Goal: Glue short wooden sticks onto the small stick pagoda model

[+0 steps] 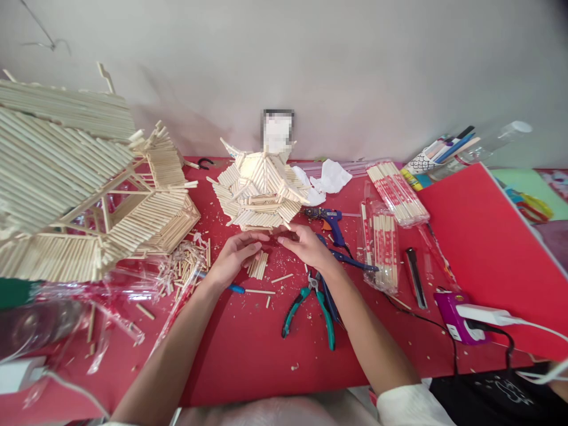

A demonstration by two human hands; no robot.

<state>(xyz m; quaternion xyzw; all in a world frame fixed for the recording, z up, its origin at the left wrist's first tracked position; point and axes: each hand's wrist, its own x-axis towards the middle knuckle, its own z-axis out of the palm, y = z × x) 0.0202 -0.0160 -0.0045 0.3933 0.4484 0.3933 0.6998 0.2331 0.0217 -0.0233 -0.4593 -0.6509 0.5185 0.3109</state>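
We see a small stick model [261, 184] of pale, round wooden rods at twelve o'clock from our hands, its ribbed roof panels laid in tiers with corners that flare outward. A red tabletop [248, 364], smooth but flecked with wood crumbs, lies beneath it; a bigger, ribbed stick model [57, 160] stands at ten o'clock. The small model's peak points up, and its long axis runs from nine to three o'clock. Our left hand [235, 255] comes in from seven o'clock, fingers half curled with the thumb near them, above a few short cut sticks [258, 266]. Our right hand [307, 245] comes in from five, fingers bent and partly closed by the model's near edge. We cannot tell whether either grips anything or touches the model. Teal-handled pliers [313, 285] lie splayed at five o'clock; a blue glue gun [336, 228] sits at two.
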